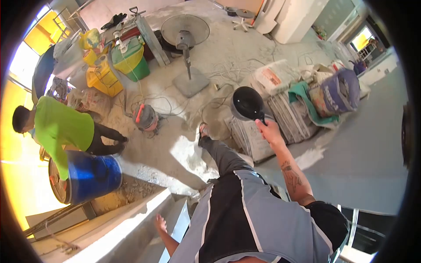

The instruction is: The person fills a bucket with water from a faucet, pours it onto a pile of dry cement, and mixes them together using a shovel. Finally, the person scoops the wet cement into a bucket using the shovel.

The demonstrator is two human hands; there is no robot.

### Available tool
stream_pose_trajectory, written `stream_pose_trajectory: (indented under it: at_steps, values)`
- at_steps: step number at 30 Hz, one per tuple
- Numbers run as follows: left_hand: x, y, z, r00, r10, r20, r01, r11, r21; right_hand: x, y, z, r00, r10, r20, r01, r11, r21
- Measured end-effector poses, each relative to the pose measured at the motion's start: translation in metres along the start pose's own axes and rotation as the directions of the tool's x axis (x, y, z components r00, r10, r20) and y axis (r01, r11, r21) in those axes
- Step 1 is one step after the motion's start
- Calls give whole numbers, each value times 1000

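A black round pan-like scoop (247, 103) with a handle is in my right hand (267, 131), whose fingers wrap round the handle. The scoop is held in front of stacked cement bags (247, 136), some way above the floor as far as I can tell. Low in the view, my left hand (161, 222) hangs beside a pale ledge (140, 223), fingers apart, with nothing in it.
At the left a person in a green shirt (66, 125) leans over a blue drum (96, 175). A standing fan (188, 81), a vacuum (145, 118), yellow and green bins (105, 79) and loose cables (237, 70) stand on the dusty floor. A purple sack (340, 92) sits right.
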State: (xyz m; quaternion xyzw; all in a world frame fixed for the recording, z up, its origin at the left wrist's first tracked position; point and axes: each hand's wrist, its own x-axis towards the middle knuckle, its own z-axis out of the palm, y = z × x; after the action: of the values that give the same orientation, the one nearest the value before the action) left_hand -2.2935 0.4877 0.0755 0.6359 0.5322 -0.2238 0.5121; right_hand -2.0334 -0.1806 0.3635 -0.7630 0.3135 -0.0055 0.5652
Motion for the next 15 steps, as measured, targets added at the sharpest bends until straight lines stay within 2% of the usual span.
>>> stream_pose_trajectory:
  at_steps: [2, 4, 7, 8, 10, 11, 12, 13, 14, 15]
  values:
    - [-31, 27, 28, 973, -159, -164, 126, 973, -195, 57, -16, -9, 1000, 8, 5, -8, 1000, 13]
    - [-32, 42, 71, 916, -244, -318, 131, 932, -337, 119, -39, -20, 1000, 12, 14, -12, 1000, 17]
    - [53, 20, 156, 927, -346, -142, 222, 814, -537, 220, -58, -30, 1000, -19, 2, 19, 1000, 8]
    - [66, 36, 204, 928, -357, -108, 259, 826, -501, 263, -61, -35, 999, -48, -13, 47, 999, -23]
    - [91, 88, 301, 958, -286, 11, 283, 942, -179, 331, -60, -42, 999, -50, -2, 50, 998, -37]
    - [109, 122, 353, 979, -167, 113, 161, 985, 65, 377, -68, -46, 998, -64, 4, 64, 998, 12]
    - [124, 155, 393, 968, 7, 250, -105, 920, 379, 423, -81, -51, 998, -66, 19, 65, 996, 63]
    - [144, 189, 430, 903, 166, 396, -384, 725, 571, 457, -96, -53, 1000, -31, 6, 30, 999, 32]
    - [164, 223, 460, 820, 267, 506, -561, 548, 621, 487, -105, -54, 1000, -15, 17, 15, 999, 32]
    - [182, 266, 490, 757, 327, 566, -651, 455, 607, 527, -121, -55, 1000, -6, 25, 4, 996, 95]
